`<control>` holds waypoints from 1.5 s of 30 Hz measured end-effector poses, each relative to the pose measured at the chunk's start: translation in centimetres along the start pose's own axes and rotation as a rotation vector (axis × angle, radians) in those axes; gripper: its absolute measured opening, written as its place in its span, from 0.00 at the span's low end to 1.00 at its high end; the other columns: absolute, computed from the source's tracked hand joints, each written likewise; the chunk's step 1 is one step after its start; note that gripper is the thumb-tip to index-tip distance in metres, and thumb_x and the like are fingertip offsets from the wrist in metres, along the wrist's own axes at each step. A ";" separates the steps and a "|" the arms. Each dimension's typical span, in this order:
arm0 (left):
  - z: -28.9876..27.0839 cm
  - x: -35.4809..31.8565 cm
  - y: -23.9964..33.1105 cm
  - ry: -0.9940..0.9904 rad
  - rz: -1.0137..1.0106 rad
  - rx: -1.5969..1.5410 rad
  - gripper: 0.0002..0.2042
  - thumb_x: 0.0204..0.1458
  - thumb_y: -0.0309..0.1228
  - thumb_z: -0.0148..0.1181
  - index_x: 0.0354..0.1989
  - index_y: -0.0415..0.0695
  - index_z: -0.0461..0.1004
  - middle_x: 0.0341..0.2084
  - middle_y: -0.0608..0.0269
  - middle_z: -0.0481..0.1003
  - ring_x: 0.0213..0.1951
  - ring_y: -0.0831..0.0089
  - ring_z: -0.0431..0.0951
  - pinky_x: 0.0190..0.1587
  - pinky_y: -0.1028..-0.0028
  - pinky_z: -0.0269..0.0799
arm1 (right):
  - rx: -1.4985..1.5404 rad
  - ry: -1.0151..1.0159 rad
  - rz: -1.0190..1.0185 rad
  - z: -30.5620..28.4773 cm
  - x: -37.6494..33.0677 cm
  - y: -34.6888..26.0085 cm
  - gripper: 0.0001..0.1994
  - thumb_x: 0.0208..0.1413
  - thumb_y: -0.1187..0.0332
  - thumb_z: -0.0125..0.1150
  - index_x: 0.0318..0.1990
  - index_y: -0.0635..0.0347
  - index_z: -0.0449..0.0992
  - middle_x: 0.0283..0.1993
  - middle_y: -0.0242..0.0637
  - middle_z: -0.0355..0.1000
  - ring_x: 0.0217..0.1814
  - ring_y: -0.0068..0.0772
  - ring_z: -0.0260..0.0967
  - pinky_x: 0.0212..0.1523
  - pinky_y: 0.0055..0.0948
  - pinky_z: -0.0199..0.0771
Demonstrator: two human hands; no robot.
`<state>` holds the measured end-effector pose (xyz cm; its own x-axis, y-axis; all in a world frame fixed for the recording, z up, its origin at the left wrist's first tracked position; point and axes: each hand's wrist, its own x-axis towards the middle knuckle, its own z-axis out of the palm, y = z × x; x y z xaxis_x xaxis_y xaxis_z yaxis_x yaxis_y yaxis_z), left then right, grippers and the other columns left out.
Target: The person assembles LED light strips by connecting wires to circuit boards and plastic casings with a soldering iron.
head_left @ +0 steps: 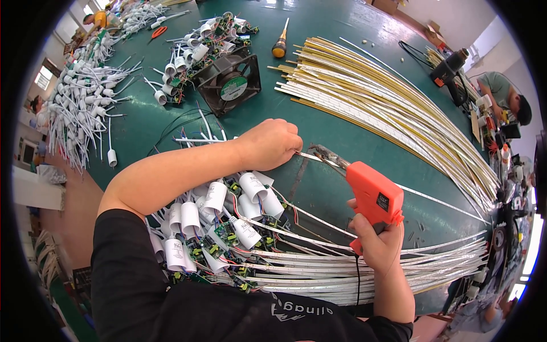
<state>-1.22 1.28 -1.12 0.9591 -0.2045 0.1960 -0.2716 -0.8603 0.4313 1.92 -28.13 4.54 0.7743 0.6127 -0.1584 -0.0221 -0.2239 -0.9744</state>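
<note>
We pin the end of a thin light strip (364, 171) to the green table (319, 188) with our left hand (270, 142), its grip closed on the strip. Our right hand (379, 242) is clenched around the orange glue gun (373, 196), nozzle just beside that end. No containers; finished strips (342, 268) lie piled loose.

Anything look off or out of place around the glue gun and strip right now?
Nothing stands out. The right hand holds the orange glue gun, nozzle at the thin strip that the left hand pins on the green table. Nothing spilled.
</note>
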 end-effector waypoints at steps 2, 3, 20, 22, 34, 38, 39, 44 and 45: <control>0.0 0.0 0.0 -0.002 0.000 0.002 0.04 0.46 0.26 0.55 0.26 0.44 0.77 0.26 0.58 0.74 0.34 0.55 0.74 0.38 0.60 0.70 | 0.000 0.020 -0.050 -0.3 0.0 0.6 0.17 0.52 0.73 0.57 0.50 0.66 0.69 0.44 0.39 0.74 0.33 0.20 0.71 0.35 0.22 0.73; -0.1 0.0 0.1 -0.004 -0.001 0.004 0.04 0.46 0.26 0.55 0.26 0.44 0.77 0.26 0.58 0.74 0.34 0.55 0.74 0.38 0.60 0.70 | 0.000 0.038 -0.100 -0.3 0.0 0.8 0.17 0.52 0.73 0.57 0.50 0.66 0.69 0.45 0.40 0.74 0.33 0.21 0.71 0.35 0.22 0.73; 0.1 0.0 0.0 0.008 -0.001 0.000 0.04 0.46 0.26 0.56 0.26 0.44 0.77 0.26 0.59 0.74 0.34 0.56 0.74 0.37 0.61 0.71 | 0.092 0.071 -0.050 -0.8 -0.4 0.2 0.18 0.51 0.74 0.59 0.51 0.65 0.68 0.43 0.36 0.74 0.35 0.19 0.68 0.38 0.23 0.71; 0.1 0.1 0.1 0.009 0.002 -0.004 0.04 0.46 0.26 0.56 0.26 0.44 0.77 0.25 0.59 0.74 0.34 0.56 0.74 0.37 0.61 0.70 | 0.079 0.069 -0.054 -0.9 -0.4 0.3 0.19 0.51 0.74 0.59 0.51 0.65 0.68 0.43 0.36 0.74 0.35 0.19 0.69 0.38 0.23 0.71; -0.1 0.1 0.3 -0.024 -0.014 -0.011 0.03 0.45 0.23 0.57 0.28 0.42 0.76 0.26 0.58 0.72 0.35 0.57 0.72 0.38 0.63 0.69 | 0.113 0.052 -0.063 -1.2 -0.4 0.4 0.20 0.51 0.74 0.60 0.52 0.66 0.66 0.44 0.38 0.74 0.36 0.20 0.68 0.39 0.23 0.71; -0.2 0.1 0.3 -0.035 -0.015 -0.009 0.04 0.45 0.24 0.57 0.29 0.42 0.76 0.26 0.58 0.72 0.35 0.57 0.72 0.39 0.63 0.69 | 0.109 0.056 -0.067 -1.1 -0.5 0.3 0.20 0.51 0.73 0.60 0.53 0.66 0.66 0.45 0.39 0.74 0.36 0.20 0.68 0.40 0.24 0.71; -0.2 0.0 0.3 -0.046 -0.021 -0.007 0.05 0.44 0.24 0.58 0.30 0.42 0.76 0.27 0.58 0.72 0.35 0.57 0.72 0.39 0.62 0.69 | 0.110 0.058 -0.068 -1.0 -0.6 0.3 0.21 0.51 0.74 0.60 0.53 0.66 0.66 0.45 0.39 0.74 0.37 0.20 0.69 0.40 0.24 0.71; -1.4 -0.2 1.1 -0.069 -0.049 0.005 0.04 0.44 0.26 0.58 0.30 0.42 0.75 0.29 0.58 0.72 0.36 0.56 0.72 0.40 0.62 0.69 | 0.116 0.059 -0.053 -0.9 -0.5 0.0 0.21 0.51 0.74 0.60 0.54 0.66 0.65 0.45 0.39 0.74 0.38 0.20 0.69 0.40 0.24 0.71; -1.5 -0.4 1.1 -0.079 -0.069 -0.020 0.04 0.45 0.27 0.57 0.28 0.42 0.74 0.29 0.58 0.73 0.37 0.56 0.73 0.41 0.61 0.69 | 0.118 0.062 -0.062 -0.8 -0.6 0.0 0.21 0.51 0.74 0.60 0.53 0.66 0.66 0.45 0.39 0.74 0.38 0.20 0.70 0.41 0.24 0.72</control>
<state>-2.02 1.14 0.60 0.9788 -0.1815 0.0953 -0.2050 -0.8646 0.4587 2.02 -29.10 4.76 0.8141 0.5736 -0.0907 -0.0445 -0.0941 -0.9946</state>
